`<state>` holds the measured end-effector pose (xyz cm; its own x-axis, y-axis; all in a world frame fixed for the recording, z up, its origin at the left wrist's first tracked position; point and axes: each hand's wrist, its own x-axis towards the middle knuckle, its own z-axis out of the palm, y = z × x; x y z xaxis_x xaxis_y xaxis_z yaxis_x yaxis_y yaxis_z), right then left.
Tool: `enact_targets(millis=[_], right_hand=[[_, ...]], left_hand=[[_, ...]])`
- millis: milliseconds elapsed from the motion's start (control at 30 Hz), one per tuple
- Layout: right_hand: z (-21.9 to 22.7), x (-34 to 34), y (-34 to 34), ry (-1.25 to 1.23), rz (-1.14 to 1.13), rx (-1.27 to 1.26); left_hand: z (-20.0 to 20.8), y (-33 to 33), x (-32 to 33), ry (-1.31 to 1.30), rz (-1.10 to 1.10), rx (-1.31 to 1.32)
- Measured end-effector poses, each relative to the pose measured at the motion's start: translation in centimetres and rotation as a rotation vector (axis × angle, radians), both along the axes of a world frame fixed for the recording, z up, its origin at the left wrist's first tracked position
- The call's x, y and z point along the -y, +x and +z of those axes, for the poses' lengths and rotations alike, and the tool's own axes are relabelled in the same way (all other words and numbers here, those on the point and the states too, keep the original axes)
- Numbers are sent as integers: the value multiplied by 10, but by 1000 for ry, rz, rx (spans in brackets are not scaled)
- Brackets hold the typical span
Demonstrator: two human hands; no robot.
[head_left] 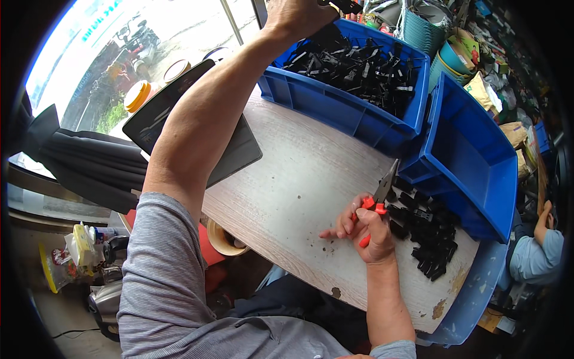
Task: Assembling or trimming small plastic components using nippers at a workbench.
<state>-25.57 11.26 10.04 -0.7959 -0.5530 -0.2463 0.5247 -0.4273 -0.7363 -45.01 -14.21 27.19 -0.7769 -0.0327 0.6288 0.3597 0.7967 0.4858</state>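
My left hand [299, 19] is stretched out to the top edge, beside the far end of a blue bin [335, 99]. Its fingers are partly cut off by the picture's edge, closed on a small black plastic part [347, 5]. Many loose black plastic clips [359, 69] fill that bin. Over the table my right hand [372, 234] grips red-handled long-nose pliers [384, 186], their jaws pointing up and away from me. Just right of this hand, a heap of black plastic pieces [431, 236] lies on the table.
A second blue bin [472, 149] leans tilted at the table's right. A dark tablet in a case [239, 149] stands at the left, behind my left arm. The wooden table [287, 197] has chipped spots. Another person's arm [541, 239] shows at far right.
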Motion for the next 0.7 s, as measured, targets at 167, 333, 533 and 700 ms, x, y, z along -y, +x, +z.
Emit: enact_targets(millis=[167, 333, 533, 700], right_hand=[[0, 0, 0, -37, -58, 45], [1, 3, 1, -19, -129, 92], [3, 6, 1, 8, -47, 37], [-1, 1, 1, 34, -1, -38]], left_hand=[[-22, 31, 2, 9, -2, -334], [-61, 78, 3, 113, -51, -405], [-118, 125, 2, -7, 9, -437], [-149, 147, -9, -59, 44, -268]])
